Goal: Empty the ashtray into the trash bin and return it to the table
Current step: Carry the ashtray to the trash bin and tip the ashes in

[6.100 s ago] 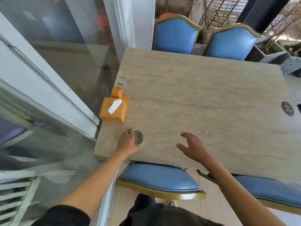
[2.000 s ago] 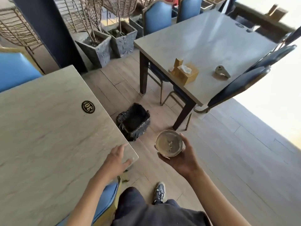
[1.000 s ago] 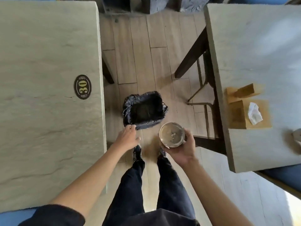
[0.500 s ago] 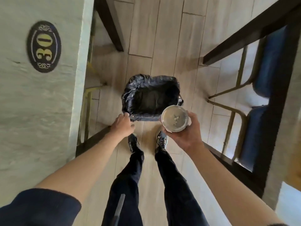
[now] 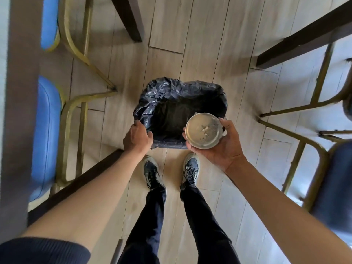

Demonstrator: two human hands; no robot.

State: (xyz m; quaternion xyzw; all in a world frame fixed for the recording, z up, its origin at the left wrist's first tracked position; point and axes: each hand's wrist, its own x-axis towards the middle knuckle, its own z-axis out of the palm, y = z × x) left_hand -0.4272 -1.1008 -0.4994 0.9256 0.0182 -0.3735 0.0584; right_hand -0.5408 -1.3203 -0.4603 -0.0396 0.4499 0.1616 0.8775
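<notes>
Two hands busy | right hand cups ashtray level over trash bin near-right corner | left hand grips liner rim | tip slowly, centred over the opening.

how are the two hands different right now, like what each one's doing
The left hand is knuckles-up, gripping the rim of the trash bin; the right hand is palm-up, cradling the ashtray. The left sits at the bin's near-left corner, the right over its near-right edge. Both are closed on something.
</notes>
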